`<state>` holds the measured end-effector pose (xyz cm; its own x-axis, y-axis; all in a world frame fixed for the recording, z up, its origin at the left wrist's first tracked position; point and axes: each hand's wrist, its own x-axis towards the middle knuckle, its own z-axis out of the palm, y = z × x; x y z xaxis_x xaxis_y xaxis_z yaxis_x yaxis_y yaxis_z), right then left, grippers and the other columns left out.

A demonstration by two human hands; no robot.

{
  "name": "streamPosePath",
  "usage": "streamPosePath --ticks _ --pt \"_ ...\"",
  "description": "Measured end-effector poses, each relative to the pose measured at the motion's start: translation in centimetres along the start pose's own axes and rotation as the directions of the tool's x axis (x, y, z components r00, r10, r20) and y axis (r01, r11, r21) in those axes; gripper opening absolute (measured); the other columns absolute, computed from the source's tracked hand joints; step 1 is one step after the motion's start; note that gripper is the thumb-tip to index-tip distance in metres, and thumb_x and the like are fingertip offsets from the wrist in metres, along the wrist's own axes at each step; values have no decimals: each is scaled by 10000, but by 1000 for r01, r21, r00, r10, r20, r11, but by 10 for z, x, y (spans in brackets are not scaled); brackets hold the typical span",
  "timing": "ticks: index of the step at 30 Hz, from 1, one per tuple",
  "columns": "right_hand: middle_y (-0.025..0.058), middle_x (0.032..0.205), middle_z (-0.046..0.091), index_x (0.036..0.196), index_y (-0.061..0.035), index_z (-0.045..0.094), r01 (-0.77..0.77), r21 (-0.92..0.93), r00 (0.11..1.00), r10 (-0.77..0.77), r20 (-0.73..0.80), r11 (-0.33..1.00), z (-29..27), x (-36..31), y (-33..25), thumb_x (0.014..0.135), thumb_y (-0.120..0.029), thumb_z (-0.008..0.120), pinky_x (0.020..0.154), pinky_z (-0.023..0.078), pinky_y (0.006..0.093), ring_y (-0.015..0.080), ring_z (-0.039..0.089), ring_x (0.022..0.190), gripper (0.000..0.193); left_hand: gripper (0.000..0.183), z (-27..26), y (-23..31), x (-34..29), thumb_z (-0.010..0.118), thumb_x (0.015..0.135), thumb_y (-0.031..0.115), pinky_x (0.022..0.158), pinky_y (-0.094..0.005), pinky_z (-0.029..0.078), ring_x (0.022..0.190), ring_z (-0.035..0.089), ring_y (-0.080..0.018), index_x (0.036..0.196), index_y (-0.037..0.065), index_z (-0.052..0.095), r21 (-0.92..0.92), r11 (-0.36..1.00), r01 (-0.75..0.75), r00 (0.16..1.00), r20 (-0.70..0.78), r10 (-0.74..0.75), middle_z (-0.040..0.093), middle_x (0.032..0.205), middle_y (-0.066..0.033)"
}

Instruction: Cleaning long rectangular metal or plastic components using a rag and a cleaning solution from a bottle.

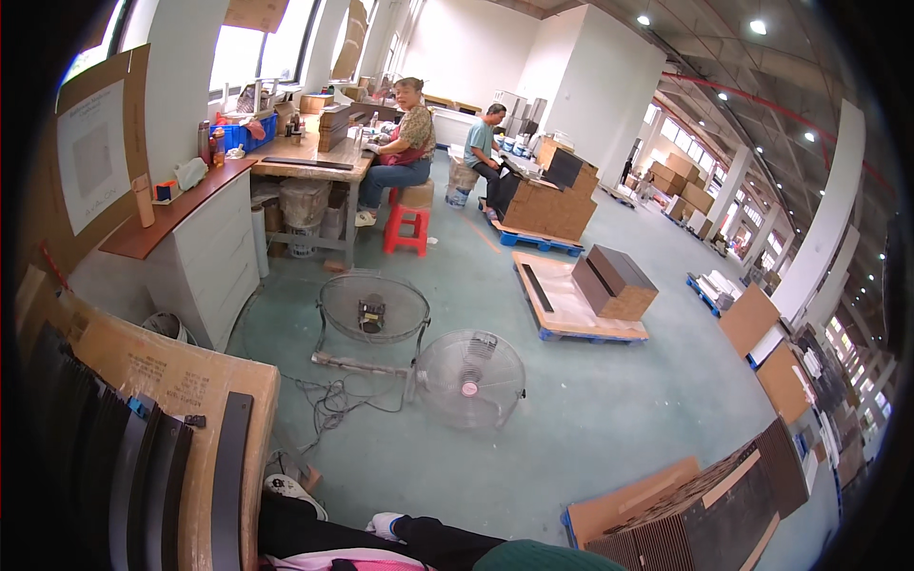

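Note:
A green sleeve point(557, 556) comes in at the lower edge, with a black sleeve part point(443, 538) beyond it. At its end my right hand point(386, 525), apparently in a white glove, lies close above my black-trousered leg point(305, 533). The fingers are too small to make out, and I see nothing held. My left hand is out of view. Nearest on the left is a cardboard-covered surface point(205, 366) bearing a single dark strip point(231, 476) and several more dark strips point(143, 485) standing close together. A small black object point(195, 421) sits beside them.
Two floor fans point(471, 376) point(373, 306) stand ahead, with loose cables point(333, 404) beside them. A pallet point(581, 319) holds dark boards point(619, 281). More stacked panels point(705, 519) lie at lower right. Two people sit working farther back, one at a table point(314, 152) near a red stool point(407, 228).

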<state>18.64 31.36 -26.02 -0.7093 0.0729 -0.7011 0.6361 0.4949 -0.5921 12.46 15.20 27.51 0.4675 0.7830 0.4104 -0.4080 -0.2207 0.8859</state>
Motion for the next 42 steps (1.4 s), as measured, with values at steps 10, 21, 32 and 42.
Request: streamPosePath --ticks 10,21,32,42 --pt "201 1313 688 1352 -95 668 -108 -225 990 127 69 968 -11 -24 -32 950 -251 633 1108 437 479 317 634 1260 432 343 8 -4 -8 563 1003 220 992 -411 500 1098 658 -329 1163 -70 654 55 997 56 998 0 -56 668 1194 -232" --pt "41 777 694 1092 -117 692 -44 265 979 94 -178 963 -23 -11 -29 1040 -307 544 649 531 371 195 686 716 246 197 24 5 -91 562 943 -28 912 -321 496 1047 654 -260 1131 -26 621 358 820 447 637 -771 -11 650 1204 -172" --pt "99 1183 731 1353 20 570 784 321 607 -549 -574 531 -149 -46 -280 1093 -258 551 902 529 303 194 680 1060 381 786 90 -146 -355 752 924 437 1205 -517 368 1420 448 -489 1475 -66 506 -270 -224 936 -232 -956 181 465 1536 -333" --pt "159 1487 523 1458 -12 489 698 -555 279 -885 -372 453 -74 47 -318 942 -216 603 1219 248 563 412 402 1443 566 917 119 -178 -374 751 863 551 1177 -556 382 1400 472 -490 1527 -24 488 -190 -210 959 -110 -933 343 491 1527 -306"
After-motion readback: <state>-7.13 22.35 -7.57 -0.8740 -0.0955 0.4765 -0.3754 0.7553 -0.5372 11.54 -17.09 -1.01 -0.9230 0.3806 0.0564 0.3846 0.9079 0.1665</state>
